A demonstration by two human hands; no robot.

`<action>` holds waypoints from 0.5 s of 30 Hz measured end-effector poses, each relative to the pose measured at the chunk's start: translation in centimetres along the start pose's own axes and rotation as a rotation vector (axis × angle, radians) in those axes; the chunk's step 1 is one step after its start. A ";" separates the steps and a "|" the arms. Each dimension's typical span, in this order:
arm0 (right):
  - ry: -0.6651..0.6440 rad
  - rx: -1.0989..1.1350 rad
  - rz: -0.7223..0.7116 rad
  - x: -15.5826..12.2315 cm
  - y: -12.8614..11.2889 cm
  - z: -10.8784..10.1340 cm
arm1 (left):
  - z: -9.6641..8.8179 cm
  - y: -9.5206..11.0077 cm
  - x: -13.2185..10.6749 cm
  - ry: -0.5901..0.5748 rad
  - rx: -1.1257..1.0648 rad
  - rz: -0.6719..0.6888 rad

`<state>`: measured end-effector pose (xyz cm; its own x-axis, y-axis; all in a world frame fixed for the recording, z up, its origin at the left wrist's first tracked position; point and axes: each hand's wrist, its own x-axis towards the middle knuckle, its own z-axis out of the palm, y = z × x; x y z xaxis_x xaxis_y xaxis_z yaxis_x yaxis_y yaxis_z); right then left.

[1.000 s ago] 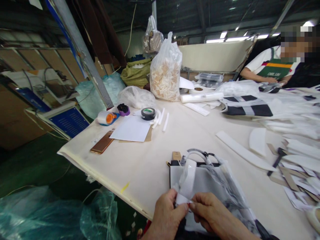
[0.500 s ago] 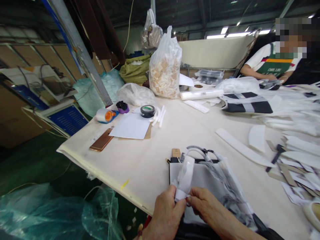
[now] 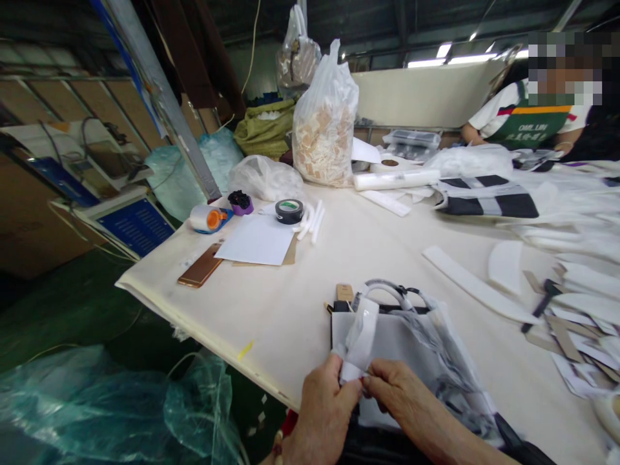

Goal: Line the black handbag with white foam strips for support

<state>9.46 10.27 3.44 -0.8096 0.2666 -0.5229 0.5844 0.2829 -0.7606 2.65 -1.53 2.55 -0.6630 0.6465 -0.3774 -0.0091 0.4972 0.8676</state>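
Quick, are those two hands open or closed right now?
Left hand: closed, holding the white strip.
Right hand: closed, pinching near the strip's lower end; exactly what cannot be told.

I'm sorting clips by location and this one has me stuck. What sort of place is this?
Probably a workshop or small factory floor: a broad worktable with cut white pieces lying on it, a plastic bag of scraps, and another person in a lettered apron across the table.
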 end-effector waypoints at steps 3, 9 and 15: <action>0.014 0.008 0.025 0.3 -0.1 0.2 | 0.0 0.3 -0.3 0.037 0.157 -0.021; 0.032 -0.079 0.076 0.5 -0.6 0.2 | 0.0 0.1 -0.4 0.028 0.220 0.071; 0.068 -0.159 0.111 0.7 -1.2 0.4 | -0.1 0.3 -0.4 0.018 0.228 0.061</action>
<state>8.18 9.77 3.89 -0.7372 0.3641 -0.5691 0.6756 0.3887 -0.6265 2.83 -1.76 3.01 -0.6703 0.6699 -0.3193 0.1989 0.5767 0.7923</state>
